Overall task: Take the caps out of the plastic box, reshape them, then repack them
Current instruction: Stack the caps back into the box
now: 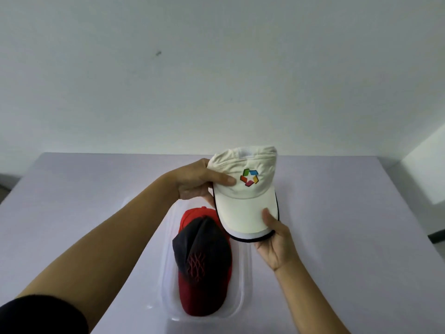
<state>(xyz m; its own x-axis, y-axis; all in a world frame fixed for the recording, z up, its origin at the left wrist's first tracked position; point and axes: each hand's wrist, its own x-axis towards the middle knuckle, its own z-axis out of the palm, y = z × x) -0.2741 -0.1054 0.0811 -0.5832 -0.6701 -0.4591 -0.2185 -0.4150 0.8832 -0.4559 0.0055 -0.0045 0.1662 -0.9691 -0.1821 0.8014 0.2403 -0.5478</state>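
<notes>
Grip: both hands hold the white cap (243,189) in the air; the left hand (197,182) pinches the left side of its crown with the thumb on top, and the right hand (274,239) takes the near edge of the brim, thumb on top and fingers beneath.
White cap: above the far right end of the clear plastic box (242,280), clear of the worktop (349,237); its crown is creased and partly flattened, with a coloured logo on the front.
Pointing: brim toward the person, crown to the far side; its long axis runs near to far, tilted slightly right.
Box contents: a black-and-red cap (202,266) lies in the box over a red cap (192,214), brim near.
Key relation: the box lies below and near-left of the held cap, along nearly the same axis; the left hand is nearer the crown, so it probably does the reshaping.
</notes>
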